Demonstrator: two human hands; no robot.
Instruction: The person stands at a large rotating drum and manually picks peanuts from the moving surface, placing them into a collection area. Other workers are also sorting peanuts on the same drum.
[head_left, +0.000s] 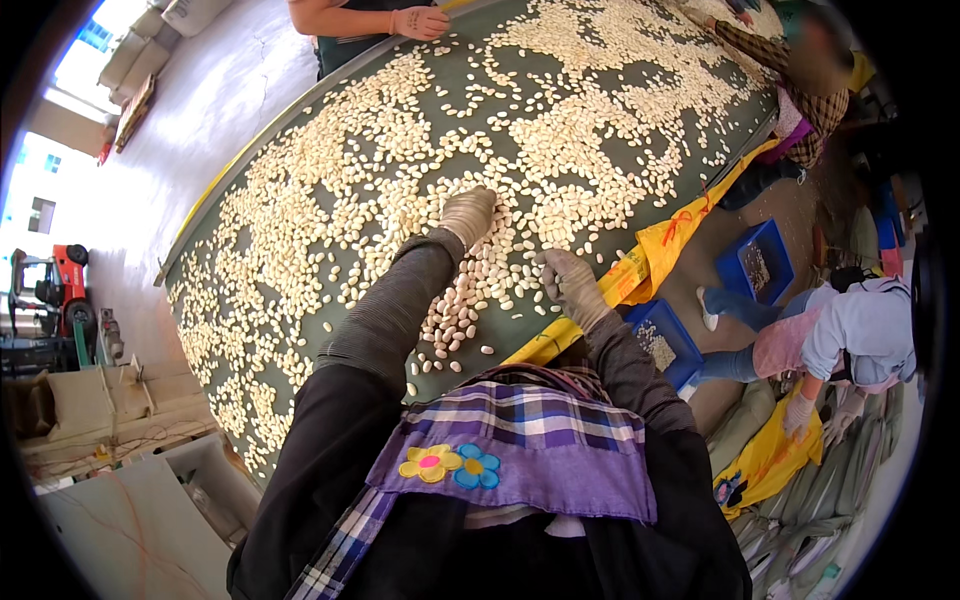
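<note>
White beans lie scattered and in loose patches over a dark green sorting table. My left hand, in a pale glove, rests among the beans near the middle, fingers curled down; whether it holds any is hidden. Below it lies a small heap of pinkish-brown beans. My right hand, also gloved, is at the table's near right edge with its fingers bent inward, just above the yellow plastic sheeting; its palm is hidden.
Blue plastic crates with beans stand on the floor at the right. A co-worker bends over a yellow sack there. Other people's hands and arms reach over the table's far side, one gloved hand at its edge. A red forklift stands far left.
</note>
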